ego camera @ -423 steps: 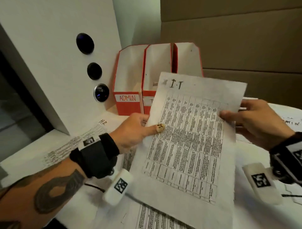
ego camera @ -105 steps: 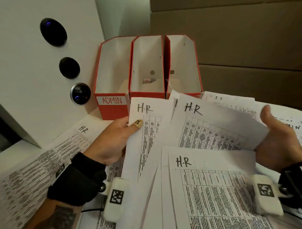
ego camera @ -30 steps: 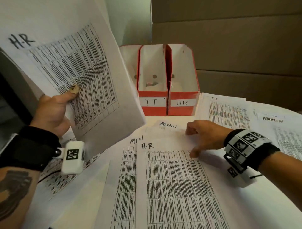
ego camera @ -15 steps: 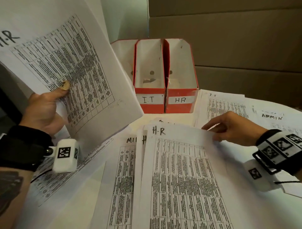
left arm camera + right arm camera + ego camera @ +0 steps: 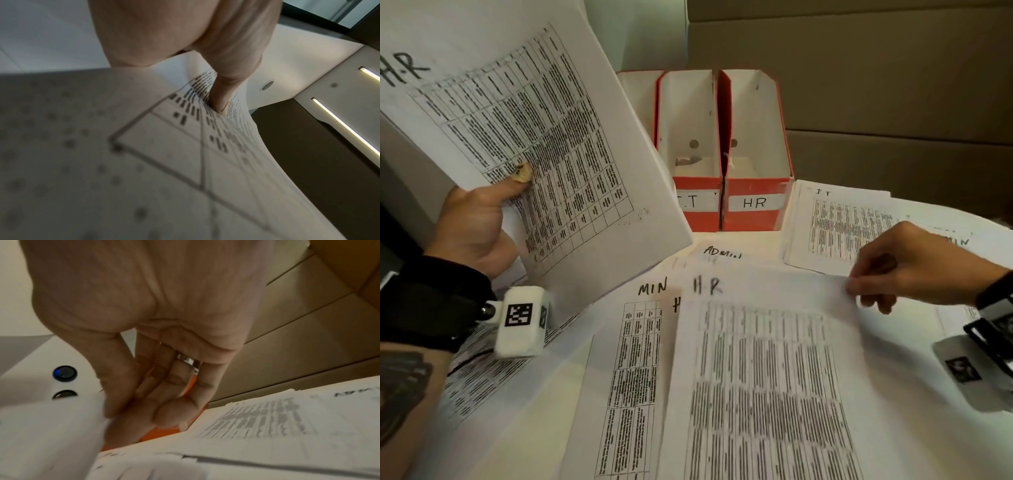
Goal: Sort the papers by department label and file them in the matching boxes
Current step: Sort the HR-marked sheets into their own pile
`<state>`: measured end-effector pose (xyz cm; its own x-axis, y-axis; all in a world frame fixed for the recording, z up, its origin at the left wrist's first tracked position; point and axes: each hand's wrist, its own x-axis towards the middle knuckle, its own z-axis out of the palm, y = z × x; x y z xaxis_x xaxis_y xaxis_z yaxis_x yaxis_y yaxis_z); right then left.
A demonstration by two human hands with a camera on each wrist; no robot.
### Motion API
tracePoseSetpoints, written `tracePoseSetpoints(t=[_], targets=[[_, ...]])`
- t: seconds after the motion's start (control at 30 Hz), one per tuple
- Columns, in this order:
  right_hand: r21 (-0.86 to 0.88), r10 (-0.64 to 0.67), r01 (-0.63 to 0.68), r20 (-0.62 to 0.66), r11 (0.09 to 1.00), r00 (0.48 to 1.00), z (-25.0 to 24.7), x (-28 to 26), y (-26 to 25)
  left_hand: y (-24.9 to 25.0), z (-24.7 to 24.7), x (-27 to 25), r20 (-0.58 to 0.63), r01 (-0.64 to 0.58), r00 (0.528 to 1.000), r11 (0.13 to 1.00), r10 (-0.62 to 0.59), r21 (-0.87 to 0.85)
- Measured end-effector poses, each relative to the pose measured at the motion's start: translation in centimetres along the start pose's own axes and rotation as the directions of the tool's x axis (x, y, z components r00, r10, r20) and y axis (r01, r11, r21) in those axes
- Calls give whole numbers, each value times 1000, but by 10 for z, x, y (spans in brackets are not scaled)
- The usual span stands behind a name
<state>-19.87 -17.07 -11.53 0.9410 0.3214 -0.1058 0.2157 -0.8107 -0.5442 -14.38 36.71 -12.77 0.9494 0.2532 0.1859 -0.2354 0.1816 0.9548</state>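
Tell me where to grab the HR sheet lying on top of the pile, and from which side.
Take the HR sheet by its top right corner, coming from the right. That corner is already lifted off the pile and free, and the right hand pinches it there. Its left edge overlaps other papers, so sliding fingers under there would likely drag them along.

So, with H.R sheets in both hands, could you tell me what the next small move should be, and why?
Probably lift the H.R sheet that the right hand pinches by its top corner and lay it on the H.R stack held up in the left hand. Both carry the same label, and the HR box looks empty.
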Motion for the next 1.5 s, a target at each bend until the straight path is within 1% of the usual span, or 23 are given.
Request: tracePoseSetpoints(t=[0.07,0.17,0.3,0.37,0.4,0.53,0.6,0.67,0.83,0.93,1.03,1.13,1.23,1.3,1.4,1.47,1.5], targets=[[-79,-13,18,75,997,997,18,8,-7,-1,7,-5,50,-6,999,999,9,-50],[-206,-14,40,126,978,992,36,25,-10,1,15,-13,21,-50,998,996,52,-78],[-216,2,37,178,976,984,37,32,-12,5,20,-22,-1,-120,993,989,120,-81],[-186,-23,51,151,981,988,35,31,-15,6,15,-20,-7,-125,992,988,125,-95],[-158,-25,45,128,986,992,36,31,-17,6,11,-19,10,-117,993,988,118,-98],[-39,34,-34,-3,999,999,50,31,-18,6,0,-11,59,-40,997,995,45,-90],[14,29,-29,-39,999,999,53,30,-14,4,-3,-10,69,-17,997,996,23,-86],[16,13,-13,-28,1000,1000,50,29,-10,2,-2,-11,60,-16,998,998,20,-64],[60,40,-44,67,997,997,35,20,-2,-1,3,-11,1,-28,1000,997,28,-69],[89,35,-49,148,995,988,26,17,3,-4,5,-10,18,-22,1000,998,24,-65],[136,73,-99,184,986,980,19,14,11,-8,4,-5,8,-30,999,998,31,-56],[230,101,-142,180,963,978,15,11,21,-11,-5,4,-25,-7,1000,999,6,-40],[322,95,-144,163,936,982,11,8,25,-10,-10,8,14,11,1000,999,-11,-39],[345,58,-112,163,932,985,8,6,25,-9,-11,7,30,21,999,999,-20,-32],[397,-19,-63,197,916,980,4,3,20,-7,-4,0,20,6,1000,1000,-6,-26],[377,-56,-5,151,926,987,4,3,15,-6,2,-6,-10,-16,1000,1000,16,-24],[319,-54,23,91,947,994,6,3,12,-5,3,-8,-33,-30,999,999,29,-32]])
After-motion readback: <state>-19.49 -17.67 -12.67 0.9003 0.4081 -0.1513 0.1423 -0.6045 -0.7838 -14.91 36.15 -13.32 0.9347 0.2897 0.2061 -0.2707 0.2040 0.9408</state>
